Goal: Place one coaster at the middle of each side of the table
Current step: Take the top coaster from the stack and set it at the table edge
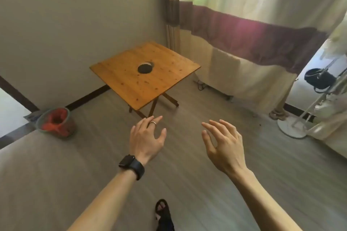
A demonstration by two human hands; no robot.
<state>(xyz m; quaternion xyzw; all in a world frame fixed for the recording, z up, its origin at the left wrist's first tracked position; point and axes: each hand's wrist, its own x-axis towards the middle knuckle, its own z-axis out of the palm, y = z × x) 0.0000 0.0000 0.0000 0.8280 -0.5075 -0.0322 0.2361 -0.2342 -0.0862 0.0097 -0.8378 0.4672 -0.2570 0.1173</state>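
While both hands, left hand (147, 137) and right hand (222, 143), hang spread, round coasters (145, 68) lie flat mid-table (131, 84).

Square wooden table (131, 78), small dark coaster stack (145, 68) near its middle.

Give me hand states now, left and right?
Left hand: open, empty, fingers spread.
Right hand: open, empty, fingers loosely curled.
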